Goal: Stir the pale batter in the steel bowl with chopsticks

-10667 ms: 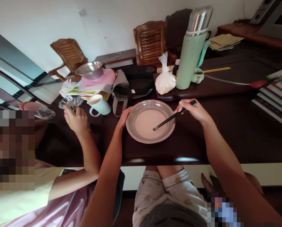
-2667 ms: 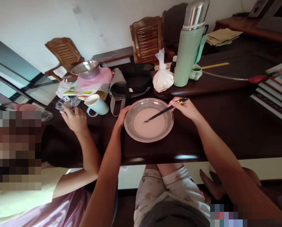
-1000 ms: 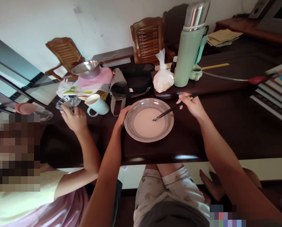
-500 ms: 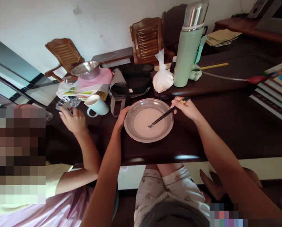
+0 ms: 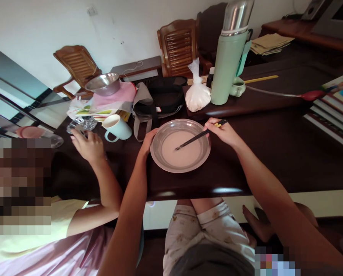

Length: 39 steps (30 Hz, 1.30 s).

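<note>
A round metal plate [image 5: 162, 161] holding pale, milky batter sits on the dark wooden table [image 5: 274, 153] in front of me. My left hand [image 5: 148, 141] grips the plate's left rim, fingers curled on it. My right hand [image 5: 224, 132] is closed on a pair of dark chopsticks [image 5: 197, 137], whose tips dip into the batter left of the plate's centre.
Another person's hand [image 5: 86, 143] rests at the left near a glass dish [image 5: 82, 123] and a pale blue mug [image 5: 116, 127]. Behind the plate are a black bag [image 5: 165, 97], a tied white plastic bag [image 5: 197, 96], a green thermos [image 5: 228, 61], a steel bowl [image 5: 104, 83]. Books [image 5: 332, 111] lie right.
The chopstick tips have swept left and farther back across the batter, and my right hand has shifted slightly left. My left hand stays on the rim.
</note>
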Each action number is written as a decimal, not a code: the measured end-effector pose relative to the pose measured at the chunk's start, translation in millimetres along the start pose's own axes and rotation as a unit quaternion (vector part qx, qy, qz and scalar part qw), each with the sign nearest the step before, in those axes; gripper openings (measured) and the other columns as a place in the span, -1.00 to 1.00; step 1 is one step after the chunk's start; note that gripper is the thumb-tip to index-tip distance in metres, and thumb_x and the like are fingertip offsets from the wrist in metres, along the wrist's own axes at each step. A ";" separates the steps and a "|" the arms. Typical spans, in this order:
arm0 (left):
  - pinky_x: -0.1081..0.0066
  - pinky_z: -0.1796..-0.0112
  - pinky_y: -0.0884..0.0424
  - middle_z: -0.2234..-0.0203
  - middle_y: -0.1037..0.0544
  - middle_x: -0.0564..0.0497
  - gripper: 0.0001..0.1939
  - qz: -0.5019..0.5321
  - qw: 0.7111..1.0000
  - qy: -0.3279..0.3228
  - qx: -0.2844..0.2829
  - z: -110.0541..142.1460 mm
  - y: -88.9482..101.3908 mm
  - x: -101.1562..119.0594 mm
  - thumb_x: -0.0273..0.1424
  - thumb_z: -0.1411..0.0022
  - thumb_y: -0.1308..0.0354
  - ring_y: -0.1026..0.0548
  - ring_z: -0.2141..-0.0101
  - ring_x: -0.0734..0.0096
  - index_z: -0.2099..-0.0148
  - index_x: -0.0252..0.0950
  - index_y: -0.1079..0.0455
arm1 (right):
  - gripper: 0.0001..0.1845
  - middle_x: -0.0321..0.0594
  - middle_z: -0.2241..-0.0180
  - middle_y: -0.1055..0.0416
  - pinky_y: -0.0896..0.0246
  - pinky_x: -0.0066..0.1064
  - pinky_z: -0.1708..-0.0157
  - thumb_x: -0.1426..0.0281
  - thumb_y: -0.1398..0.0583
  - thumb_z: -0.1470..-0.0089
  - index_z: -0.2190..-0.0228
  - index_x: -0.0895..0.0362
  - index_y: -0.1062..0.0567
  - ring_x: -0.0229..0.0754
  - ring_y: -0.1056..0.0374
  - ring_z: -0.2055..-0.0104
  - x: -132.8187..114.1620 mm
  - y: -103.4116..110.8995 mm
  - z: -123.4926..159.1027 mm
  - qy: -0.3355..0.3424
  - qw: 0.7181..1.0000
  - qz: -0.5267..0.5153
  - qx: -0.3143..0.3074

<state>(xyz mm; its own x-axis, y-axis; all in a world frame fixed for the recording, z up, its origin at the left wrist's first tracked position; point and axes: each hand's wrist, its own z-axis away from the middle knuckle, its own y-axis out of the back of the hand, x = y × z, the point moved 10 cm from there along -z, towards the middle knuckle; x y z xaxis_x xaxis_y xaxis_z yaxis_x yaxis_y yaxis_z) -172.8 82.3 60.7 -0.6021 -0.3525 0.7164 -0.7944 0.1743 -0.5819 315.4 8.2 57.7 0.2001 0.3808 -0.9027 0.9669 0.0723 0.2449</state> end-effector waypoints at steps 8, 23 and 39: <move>0.55 0.63 -0.12 0.54 -0.41 0.21 -0.13 -0.049 0.999 0.008 -0.020 -0.9 -3.4 -4.7 -0.20 -0.36 0.76 -0.33 0.63 0.73 0.26 0.21 -0.48 | -0.56 -0.32 0.69 -0.32 -0.20 -0.39 0.45 0.03 -0.15 -0.09 0.57 0.11 -0.47 -0.26 -0.28 0.58 2.4 9.6 -0.4 -0.010 1.000 -0.007 0.025; 0.57 0.65 -0.16 0.50 -0.43 0.23 -0.15 -0.066 0.998 0.005 -0.020 2.1 -11.6 -0.4 -0.24 -0.38 0.74 -0.33 0.63 0.75 0.28 0.23 -0.47 | -0.63 -0.29 0.56 -0.42 -0.23 -0.39 0.37 0.07 -0.16 -0.10 0.49 0.10 -0.49 -0.23 -0.36 0.47 1.9 -5.9 -1.0 -0.006 1.000 -0.011 -0.025; 0.45 0.56 -0.24 0.35 -0.49 0.32 -0.52 -0.112 0.992 -0.012 -0.053 2.9 -16.5 6.2 -0.14 -0.41 0.33 -0.39 0.52 0.61 0.21 0.33 -0.44 | -0.60 -0.31 0.63 -0.35 -0.20 -0.41 0.38 0.07 -0.14 -0.12 0.49 0.12 -0.52 -0.24 -0.31 0.51 -5.4 14.4 -2.5 -0.007 0.999 0.008 0.037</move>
<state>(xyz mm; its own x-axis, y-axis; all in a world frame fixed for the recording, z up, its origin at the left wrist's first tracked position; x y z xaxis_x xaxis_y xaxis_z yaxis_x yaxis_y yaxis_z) -163.2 74.6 73.6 -0.4093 -0.4139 0.8131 -0.9124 0.1842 -0.3655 327.9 9.5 67.0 0.2168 0.3689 -0.9038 0.9726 -0.0025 0.2323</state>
